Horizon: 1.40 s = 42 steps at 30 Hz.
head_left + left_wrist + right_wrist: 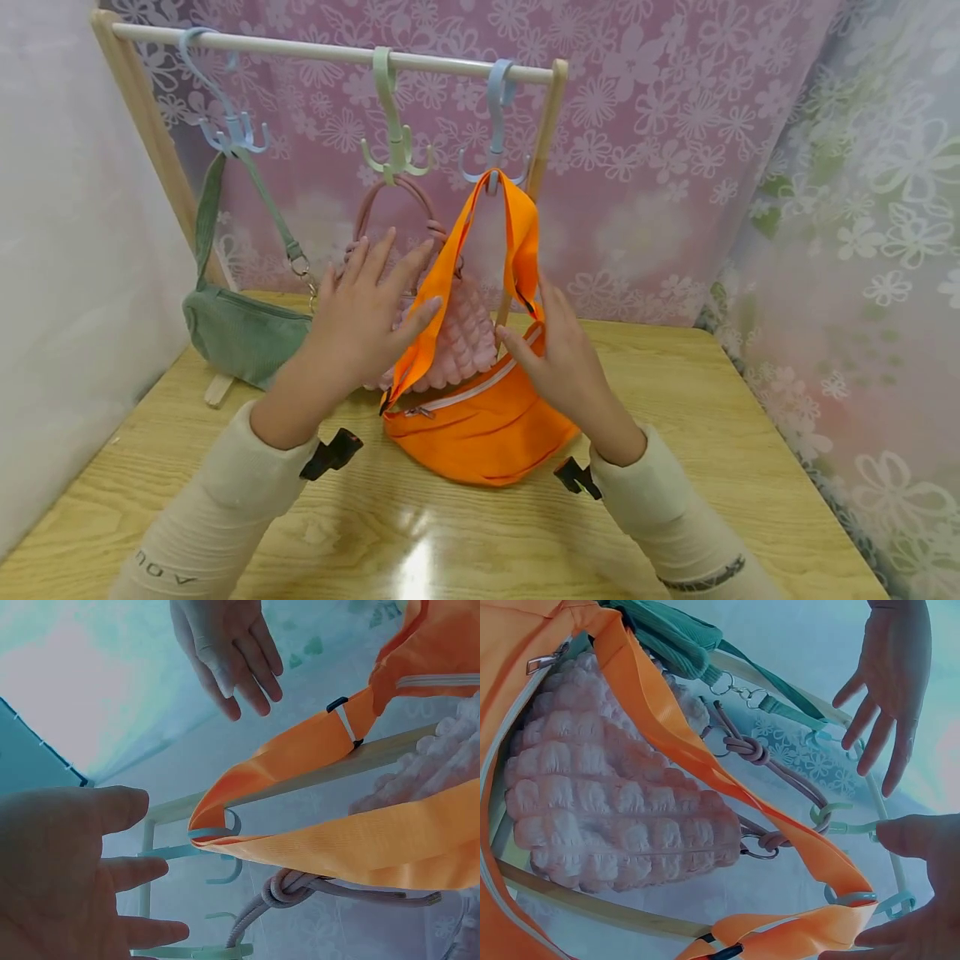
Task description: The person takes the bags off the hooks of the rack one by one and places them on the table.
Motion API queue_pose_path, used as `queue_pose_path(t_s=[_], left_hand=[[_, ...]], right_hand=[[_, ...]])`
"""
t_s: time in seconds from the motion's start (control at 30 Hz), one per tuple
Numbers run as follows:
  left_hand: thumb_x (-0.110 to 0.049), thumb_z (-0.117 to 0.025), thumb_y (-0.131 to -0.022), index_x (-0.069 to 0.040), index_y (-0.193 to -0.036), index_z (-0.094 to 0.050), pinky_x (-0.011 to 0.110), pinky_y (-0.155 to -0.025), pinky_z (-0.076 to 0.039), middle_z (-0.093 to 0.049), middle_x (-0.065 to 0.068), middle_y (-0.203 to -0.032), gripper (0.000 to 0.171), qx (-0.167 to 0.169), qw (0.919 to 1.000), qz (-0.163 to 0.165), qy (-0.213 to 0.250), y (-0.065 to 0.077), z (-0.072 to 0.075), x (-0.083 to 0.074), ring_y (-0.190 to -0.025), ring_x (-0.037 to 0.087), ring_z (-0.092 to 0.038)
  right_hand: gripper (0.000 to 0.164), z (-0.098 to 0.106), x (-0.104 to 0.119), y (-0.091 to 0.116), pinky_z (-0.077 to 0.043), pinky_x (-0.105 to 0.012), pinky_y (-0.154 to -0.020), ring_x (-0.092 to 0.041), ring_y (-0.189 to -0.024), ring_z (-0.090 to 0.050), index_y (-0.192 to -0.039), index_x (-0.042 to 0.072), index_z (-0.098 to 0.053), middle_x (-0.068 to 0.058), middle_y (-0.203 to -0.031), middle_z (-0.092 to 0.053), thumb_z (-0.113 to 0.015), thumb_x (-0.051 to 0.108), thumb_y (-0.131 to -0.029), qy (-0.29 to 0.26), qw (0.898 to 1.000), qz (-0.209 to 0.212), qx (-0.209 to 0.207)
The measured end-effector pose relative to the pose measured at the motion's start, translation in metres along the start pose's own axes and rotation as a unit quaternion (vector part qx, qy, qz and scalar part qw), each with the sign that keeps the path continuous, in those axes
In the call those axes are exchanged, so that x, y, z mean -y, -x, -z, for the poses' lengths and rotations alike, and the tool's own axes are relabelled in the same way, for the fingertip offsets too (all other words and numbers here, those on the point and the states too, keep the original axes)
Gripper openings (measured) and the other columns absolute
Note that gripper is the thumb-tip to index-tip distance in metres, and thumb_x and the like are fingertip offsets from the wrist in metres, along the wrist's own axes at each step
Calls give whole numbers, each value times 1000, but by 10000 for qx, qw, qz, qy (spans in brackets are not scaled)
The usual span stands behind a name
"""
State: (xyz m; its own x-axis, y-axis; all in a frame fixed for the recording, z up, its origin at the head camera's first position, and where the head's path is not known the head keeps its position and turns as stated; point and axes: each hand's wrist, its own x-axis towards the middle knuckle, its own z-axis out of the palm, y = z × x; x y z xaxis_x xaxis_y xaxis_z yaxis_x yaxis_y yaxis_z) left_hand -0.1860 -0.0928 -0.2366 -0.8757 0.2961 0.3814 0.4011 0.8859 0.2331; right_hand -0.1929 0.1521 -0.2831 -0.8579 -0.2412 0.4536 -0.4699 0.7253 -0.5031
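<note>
An orange waist bag [487, 433] hangs by its wide strap [521, 237] from the blue hook [496, 117] at the right end of the rack. My left hand [367, 308] is spread beside the strap's left side, fingers extended and holding nothing. On the other side my right hand [566, 358] reaches along the bag's right edge, its fingers straight and apart from the thumb. In the left wrist view both hands hold nothing, and the strap loops over the hook's prong. Behind the orange bag, a pink puffy handbag [622, 795] hangs from a green hook [394, 125].
A green corduroy bag [240, 333] hangs at the left from another blue hook [232, 125]. The rack's white bar [315, 50] runs between wooden posts [153, 142]. All stands on a wood-grain table [675, 400], with floral curtains [645, 150] behind and at the right.
</note>
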Motion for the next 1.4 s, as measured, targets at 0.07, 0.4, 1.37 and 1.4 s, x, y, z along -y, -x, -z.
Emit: queue_pose_path(t_s=[0.07, 0.4, 1.37, 1.4], left_hand=[[-50, -47, -99, -31, -155, -25, 70, -109, -11, -15, 13, -161, 63, -63, 10000, -27, 5, -4, 3, 0, -146, 41, -12], [-45, -49, -99, -25, -152, -33, 65, -112, -17, -22, 15, -158, 58, -941, 9932, -679, 131, -34, 13, -6, -145, 38, -18], [-33, -56, -99, -5, -141, -47, 24, -116, -18, -45, 14, -146, 51, -2712, 9231, -2722, 149, -156, 70, -3, -138, 24, -38], [-32, -57, -98, -5, -142, -47, 23, -116, -18, -45, 13, -146, 52, -2623, 9257, -2723, 96, -160, 72, -4, -138, 24, -38]], right_hand=[[81, 2, 1, -3, -31, -54, -111, -34, -140, -32, -155, 4, -16, -16, -156, -28, -58, 41, -97, -129, 9999, -47, -88], [77, 9, -1, -30, -30, -49, -113, -32, -139, -36, -153, 4, -24, -17, -152, -36, -57, 44, -97, -838, 9952, -251, -442], [62, 26, -7, -90, -49, -40, -96, -24, -109, -64, -130, 6, -61, -13, -117, -68, -64, 53, -90, -1419, 9824, -1018, -662], [60, 26, -7, -91, -49, -40, -95, -24, -108, -63, -127, 6, -64, -12, -115, -69, -64, 53, -89, -1389, 9823, -1046, -699]])
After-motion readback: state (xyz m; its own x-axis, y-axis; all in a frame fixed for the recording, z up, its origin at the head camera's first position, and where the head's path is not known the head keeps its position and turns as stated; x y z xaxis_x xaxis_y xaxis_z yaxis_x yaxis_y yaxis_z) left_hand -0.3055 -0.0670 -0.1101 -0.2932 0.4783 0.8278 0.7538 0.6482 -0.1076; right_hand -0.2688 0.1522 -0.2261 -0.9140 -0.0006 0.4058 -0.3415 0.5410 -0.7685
